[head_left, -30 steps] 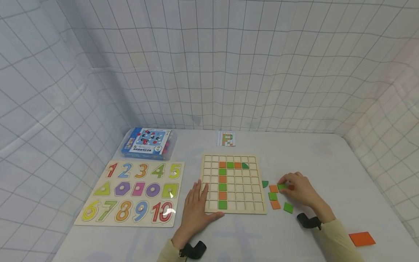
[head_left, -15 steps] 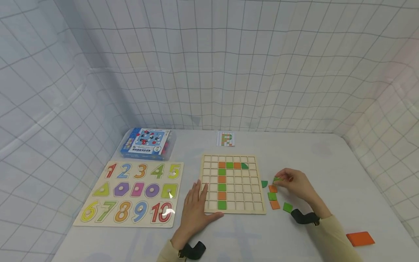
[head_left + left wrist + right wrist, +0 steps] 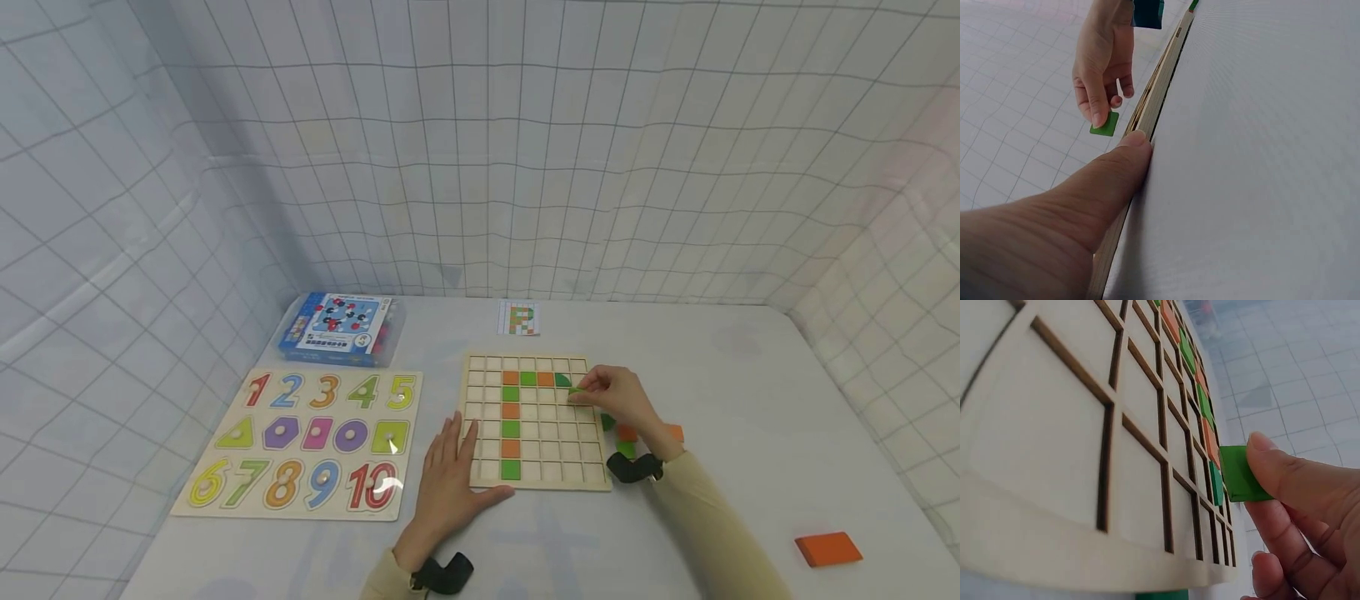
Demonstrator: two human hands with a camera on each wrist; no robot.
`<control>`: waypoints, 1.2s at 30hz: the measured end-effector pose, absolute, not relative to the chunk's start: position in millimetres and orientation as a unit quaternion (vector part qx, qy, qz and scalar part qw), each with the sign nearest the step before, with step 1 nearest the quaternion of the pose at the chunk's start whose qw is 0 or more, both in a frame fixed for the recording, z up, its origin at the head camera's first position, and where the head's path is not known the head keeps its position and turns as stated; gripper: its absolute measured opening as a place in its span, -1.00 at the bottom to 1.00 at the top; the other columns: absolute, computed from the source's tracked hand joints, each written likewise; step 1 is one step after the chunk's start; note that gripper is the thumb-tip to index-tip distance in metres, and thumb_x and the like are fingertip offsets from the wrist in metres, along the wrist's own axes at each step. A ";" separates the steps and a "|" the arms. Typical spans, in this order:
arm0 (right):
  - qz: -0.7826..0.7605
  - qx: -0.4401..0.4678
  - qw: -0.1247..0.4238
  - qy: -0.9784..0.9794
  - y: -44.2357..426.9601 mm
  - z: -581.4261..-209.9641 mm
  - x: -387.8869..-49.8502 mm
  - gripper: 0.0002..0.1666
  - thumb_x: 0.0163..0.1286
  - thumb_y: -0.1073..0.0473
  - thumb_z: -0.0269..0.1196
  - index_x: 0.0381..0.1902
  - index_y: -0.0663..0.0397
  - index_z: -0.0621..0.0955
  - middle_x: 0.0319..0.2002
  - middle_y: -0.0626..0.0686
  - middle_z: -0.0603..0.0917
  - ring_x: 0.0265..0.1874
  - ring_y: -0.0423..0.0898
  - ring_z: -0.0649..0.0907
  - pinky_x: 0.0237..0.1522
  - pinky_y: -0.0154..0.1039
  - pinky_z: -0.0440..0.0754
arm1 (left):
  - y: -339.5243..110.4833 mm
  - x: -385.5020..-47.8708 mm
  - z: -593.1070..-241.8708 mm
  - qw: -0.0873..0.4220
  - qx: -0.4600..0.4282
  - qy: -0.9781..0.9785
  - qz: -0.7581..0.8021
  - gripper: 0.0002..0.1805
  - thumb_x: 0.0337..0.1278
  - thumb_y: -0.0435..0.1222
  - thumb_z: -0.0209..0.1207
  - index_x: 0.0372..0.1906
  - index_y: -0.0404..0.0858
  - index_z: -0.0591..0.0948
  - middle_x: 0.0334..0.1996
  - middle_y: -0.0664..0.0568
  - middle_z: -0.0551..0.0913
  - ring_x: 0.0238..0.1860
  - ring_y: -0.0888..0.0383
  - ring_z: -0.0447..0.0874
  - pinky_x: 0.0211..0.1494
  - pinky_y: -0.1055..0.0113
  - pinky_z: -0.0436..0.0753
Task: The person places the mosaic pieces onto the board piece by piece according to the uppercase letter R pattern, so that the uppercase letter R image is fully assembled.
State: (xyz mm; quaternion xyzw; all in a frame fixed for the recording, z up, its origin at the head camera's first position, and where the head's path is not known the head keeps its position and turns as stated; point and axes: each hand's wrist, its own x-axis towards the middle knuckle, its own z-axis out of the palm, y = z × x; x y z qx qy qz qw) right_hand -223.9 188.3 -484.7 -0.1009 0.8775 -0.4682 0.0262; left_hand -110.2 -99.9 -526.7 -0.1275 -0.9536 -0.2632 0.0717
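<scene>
My right hand pinches a green square tile between thumb and fingers, above the right side of the wooden grid board, just below the dark green quarter-round piece. In the left wrist view the green tile is held clear of the board. Orange and green tiles fill a column and part of an upper row. My left hand lies with spread fingers on the board's lower left corner, its thumb against the near edge.
Right of the board lie loose tiles, partly hidden by my right wrist, and an orange block. A pattern card lies behind the board. To the left are a number puzzle and a blue box.
My right hand has carried the green tile leftward from the loose tiles to over the board. The left hand has stayed in place.
</scene>
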 end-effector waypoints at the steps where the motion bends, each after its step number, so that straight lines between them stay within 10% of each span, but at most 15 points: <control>1: -0.468 -0.105 0.025 0.877 185.1 -484.1 -224.8 -0.75 0.05 0.12 0.48 -0.46 0.12 0.63 -0.56 -0.05 0.61 -0.56 -0.10 0.48 -0.50 -0.30 0.43 | -99.8 -110.4 -526.7 0.072 -0.127 -0.954 -0.263 0.17 -0.24 0.30 0.30 0.42 -0.32 0.20 0.44 -0.26 0.01 0.44 -0.18 -0.12 0.36 -0.11 0.02; 36: -0.288 -0.140 -0.015 0.947 168.0 -480.8 -227.3 -0.87 0.17 0.11 0.39 -0.44 0.04 0.72 -0.47 -0.09 0.68 -0.51 -0.14 0.55 -0.50 -0.23 0.48 | -98.0 -110.6 -528.4 0.073 -0.126 -0.954 -0.262 0.18 -0.24 0.29 0.30 0.44 -0.30 0.17 0.45 -0.24 -0.02 0.45 -0.13 -0.15 0.38 -0.07 -0.02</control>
